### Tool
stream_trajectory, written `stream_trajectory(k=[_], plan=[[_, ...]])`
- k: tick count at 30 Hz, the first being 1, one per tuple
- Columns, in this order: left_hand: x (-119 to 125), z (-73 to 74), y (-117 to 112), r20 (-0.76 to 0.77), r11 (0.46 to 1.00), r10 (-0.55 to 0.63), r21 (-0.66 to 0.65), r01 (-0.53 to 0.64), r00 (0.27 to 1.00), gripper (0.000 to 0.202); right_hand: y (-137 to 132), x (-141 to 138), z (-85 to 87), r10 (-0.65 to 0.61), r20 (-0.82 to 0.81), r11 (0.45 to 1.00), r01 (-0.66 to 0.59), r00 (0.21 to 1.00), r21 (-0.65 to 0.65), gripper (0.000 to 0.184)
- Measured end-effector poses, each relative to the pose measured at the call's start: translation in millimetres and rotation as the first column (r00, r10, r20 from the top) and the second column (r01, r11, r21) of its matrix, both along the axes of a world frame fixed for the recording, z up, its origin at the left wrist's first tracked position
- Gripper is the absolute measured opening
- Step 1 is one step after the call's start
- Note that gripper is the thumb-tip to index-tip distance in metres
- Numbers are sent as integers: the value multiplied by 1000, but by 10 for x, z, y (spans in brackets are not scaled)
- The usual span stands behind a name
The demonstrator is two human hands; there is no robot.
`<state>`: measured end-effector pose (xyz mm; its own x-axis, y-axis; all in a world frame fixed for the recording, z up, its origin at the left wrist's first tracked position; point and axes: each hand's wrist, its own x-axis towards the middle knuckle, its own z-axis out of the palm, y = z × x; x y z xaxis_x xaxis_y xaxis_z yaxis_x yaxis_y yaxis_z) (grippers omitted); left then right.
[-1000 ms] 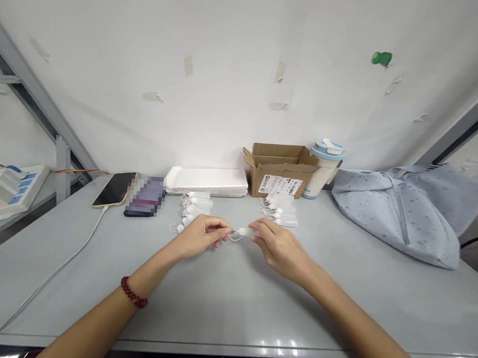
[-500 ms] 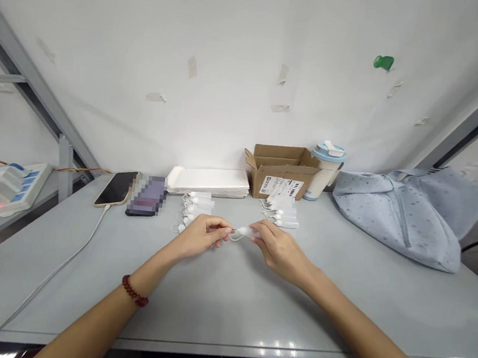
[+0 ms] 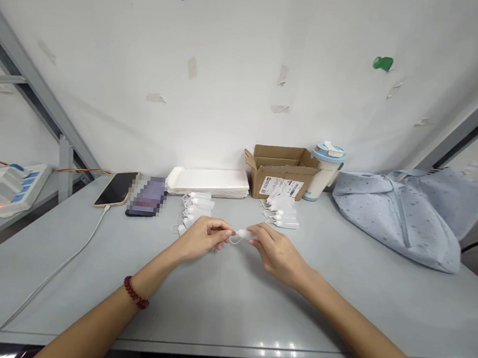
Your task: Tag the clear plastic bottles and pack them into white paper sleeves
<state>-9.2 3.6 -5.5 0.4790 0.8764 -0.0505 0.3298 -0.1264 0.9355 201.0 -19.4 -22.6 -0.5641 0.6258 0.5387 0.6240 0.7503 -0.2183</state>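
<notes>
A small translucent white dropper bottle [image 3: 243, 233] with a thin white tether loop lies crosswise between my hands, just above the table. My right hand [image 3: 276, 250] is closed on its body, thumb and fingers hiding most of it. At the bottle's narrow tip, my left hand [image 3: 207, 237] is pinched with thumb and forefinger; whatever tiny piece it grips is hidden. Behind my left hand lies a row of similar small bottles [image 3: 199, 204], partly covered by the hand. Another group of bottles [image 3: 285, 215] rests beyond my right hand.
Along the wall stand a stack of white envelopes [image 3: 208, 181], an open cardboard box [image 3: 279, 177] and a blue-lidded cup [image 3: 324, 173]. At left are two phones, one with a charging cable [image 3: 73, 252], and a power strip [image 3: 24, 190]. A blue-grey cloth bag [image 3: 397, 218] lies right.
The left fingertips and the bottle's tip have come slightly closer together. My right hand has shifted slightly left and down with the bottle. Everything else stays put.
</notes>
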Motion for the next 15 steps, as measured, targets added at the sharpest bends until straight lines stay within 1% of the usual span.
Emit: stream_trajectory(k=[8,15], plan=[[28,-18,-50,11,1000,-3,12,3,1000,28,-19,-27,-50,53,-53,998,-53,997,16,22],[43,-18,-66,3,1000,-12,15,12,1000,26,-29,-35,-61,65,-68,998,-65,996,10,23]])
